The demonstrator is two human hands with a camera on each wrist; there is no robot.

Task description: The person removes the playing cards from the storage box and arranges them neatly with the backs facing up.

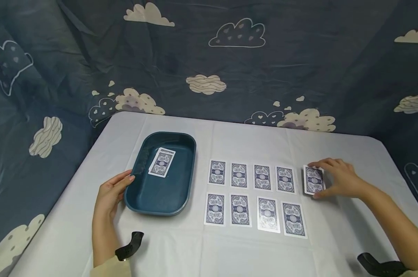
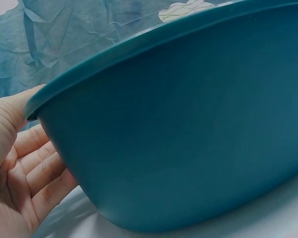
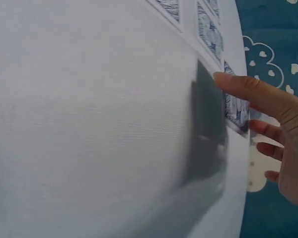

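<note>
A dark teal plastic tub (image 1: pixel 160 198) stands on the left of the table, with a few face-down playing cards (image 1: pixel 161 163) overlapping inside. My left hand (image 1: pixel 108 196) grips its left edge, thumb over the rim and fingers against the outer wall (image 2: pixel 164 129). On the right, my right hand (image 1: pixel 345 179) holds a face-down playing card (image 1: pixel 314 179) by its far and near edges, between fingers and thumb. That card sits at the right end of the far row and casts a shadow; whether it touches the cloth, or is more than one card, I cannot tell.
Between the hands, several face-down blue-backed cards lie in two rows, a far row (image 1: pixel 238 175) and a near row (image 1: pixel 240 210). White cloth (image 1: pixel 257 254) covers the table. A dark curtain with cloud prints (image 1: pixel 205 54) hangs behind it.
</note>
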